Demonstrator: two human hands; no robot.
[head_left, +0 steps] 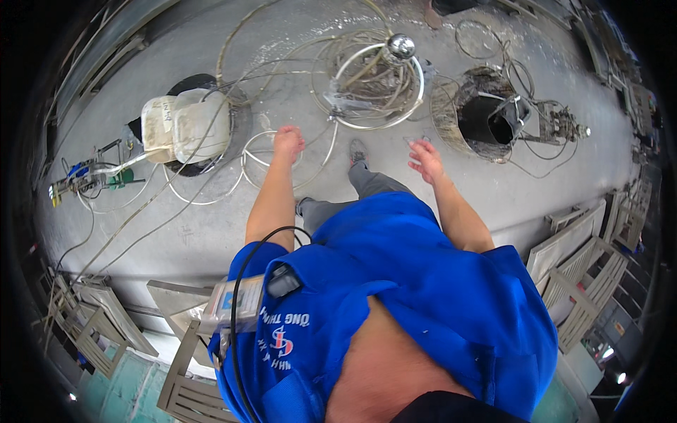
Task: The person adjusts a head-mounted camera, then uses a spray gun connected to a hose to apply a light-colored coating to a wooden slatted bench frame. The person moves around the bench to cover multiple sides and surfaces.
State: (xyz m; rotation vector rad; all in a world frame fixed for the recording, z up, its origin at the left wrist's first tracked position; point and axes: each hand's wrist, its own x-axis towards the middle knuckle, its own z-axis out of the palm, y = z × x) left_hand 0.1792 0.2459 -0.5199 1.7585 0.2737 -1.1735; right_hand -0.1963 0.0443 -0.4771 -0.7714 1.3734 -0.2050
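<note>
My left hand (288, 144) is held out over the floor with its fingers curled in; whatever they hold, if anything, is hidden. Behind it on the floor lie loops of white hose (245, 159). To its left, pale plastic jugs (201, 127) stand on a dark round container. My right hand (427, 162) is raised with fingers partly bent and apart. A faint, thin shape shows at its fingertips, too small to make out. Beyond and right of that hand stands a stained drum (446, 116) with a dark opening. Between my hands, farther off, lies a hose coil (377, 84).
A shiny metal ball-shaped part (400, 47) sits on the coil's far edge. Spray-gun-like fittings with hoses (84, 180) lie far left, and a metal pump-like device (560, 127) stands right. Hoses cross the grey floor (310, 240). Slatted wooden panels (582, 282) lean behind me.
</note>
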